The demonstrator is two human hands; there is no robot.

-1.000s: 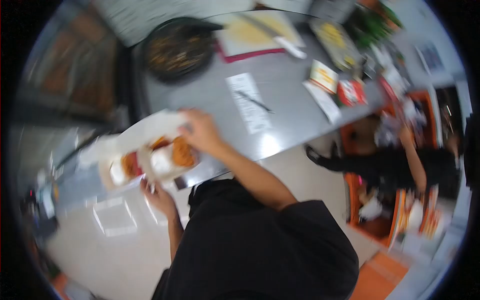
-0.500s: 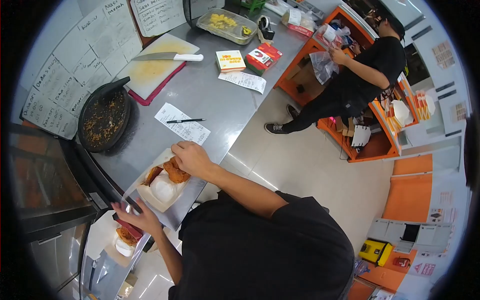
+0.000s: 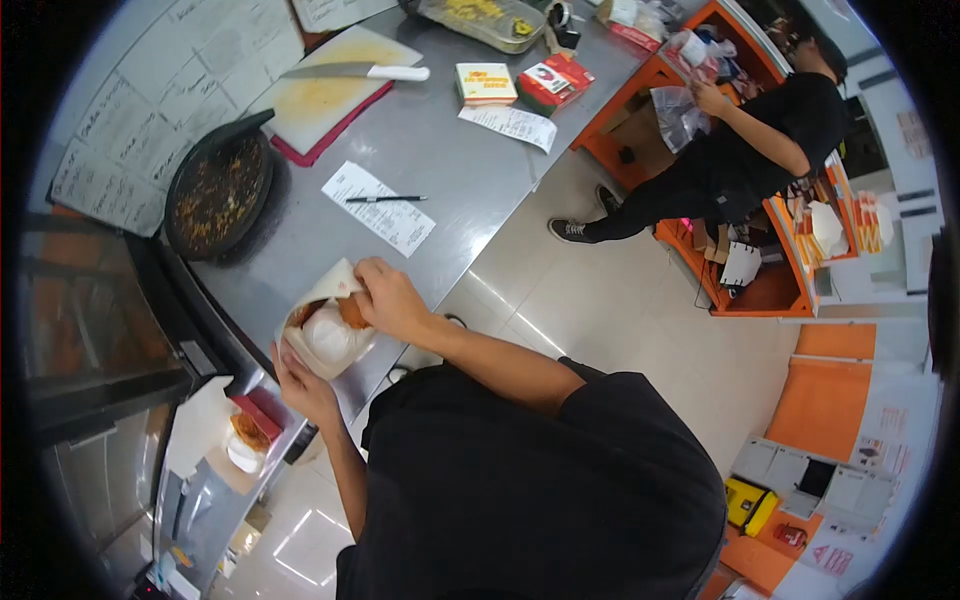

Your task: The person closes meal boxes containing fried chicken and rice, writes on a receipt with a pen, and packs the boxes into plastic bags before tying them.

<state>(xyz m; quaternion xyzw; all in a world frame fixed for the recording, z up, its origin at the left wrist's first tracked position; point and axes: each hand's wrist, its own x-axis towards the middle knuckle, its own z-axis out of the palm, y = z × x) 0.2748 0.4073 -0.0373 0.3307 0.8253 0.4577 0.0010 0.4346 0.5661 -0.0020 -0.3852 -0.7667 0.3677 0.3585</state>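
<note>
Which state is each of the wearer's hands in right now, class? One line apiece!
Left hand: closed on the edge of the food box.
Right hand: closed on the food box's opposite edge.

Toward 9 o'clock, right hand [image 3: 395,303] hides part of fried piece [image 3: 352,315] in box [image 3: 345,363]. Toward 8, left hand [image 3: 309,390] covers box corner. Between 10 and 11, print on receipt [image 3: 372,226] too small to read, pen [image 3: 385,198] covering some. Toward 10, writing on whiteboard [image 3: 150,125] blurred. At 12, food tray [image 3: 475,36] cut off by top edge. Toward 4, text on wall poster [image 3: 834,558] illegible.
</note>
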